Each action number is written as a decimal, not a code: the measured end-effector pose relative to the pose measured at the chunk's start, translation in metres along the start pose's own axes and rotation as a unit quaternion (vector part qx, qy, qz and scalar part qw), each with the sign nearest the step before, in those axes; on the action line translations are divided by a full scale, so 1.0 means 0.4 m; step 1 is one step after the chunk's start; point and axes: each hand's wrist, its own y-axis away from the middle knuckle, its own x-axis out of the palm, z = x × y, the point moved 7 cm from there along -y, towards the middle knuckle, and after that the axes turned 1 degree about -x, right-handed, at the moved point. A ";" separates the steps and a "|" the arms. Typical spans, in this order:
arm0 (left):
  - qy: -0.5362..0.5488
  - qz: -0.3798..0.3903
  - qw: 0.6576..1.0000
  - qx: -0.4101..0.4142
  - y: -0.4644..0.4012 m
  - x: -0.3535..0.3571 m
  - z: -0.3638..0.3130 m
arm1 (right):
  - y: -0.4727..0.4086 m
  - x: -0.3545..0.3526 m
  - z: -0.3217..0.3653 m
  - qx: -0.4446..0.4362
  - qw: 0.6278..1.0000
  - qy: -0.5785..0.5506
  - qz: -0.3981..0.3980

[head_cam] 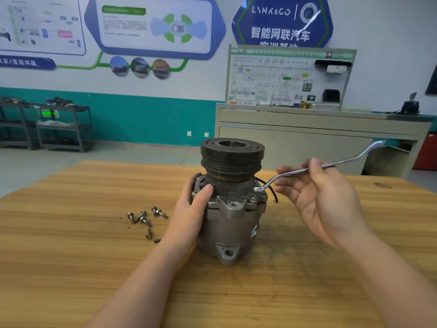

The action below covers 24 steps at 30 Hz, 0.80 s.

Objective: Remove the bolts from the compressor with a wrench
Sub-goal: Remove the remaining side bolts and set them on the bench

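Left hand (191, 209) gripping compressor (230, 204), wrench (314, 170) end (bolt hidden)

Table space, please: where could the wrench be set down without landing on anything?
The table is bare in front of the compressor between the forearms, across its near left, and at the right beyond the right hand holding the wrench. It is crowded just left of the left hand, where loose bolts lie.

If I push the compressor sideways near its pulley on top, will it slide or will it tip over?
The compressor stands upright on the wooden table with a wide pulley on top, so it may tip. Its metal body looks heavy, probably resisting sliding. The left hand steadies it.
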 end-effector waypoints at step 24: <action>-0.011 -0.011 1.000 -0.007 0.018 0.003 -0.016 | 0.026 -0.027 -0.037 -0.116 0.978 -0.005 -0.174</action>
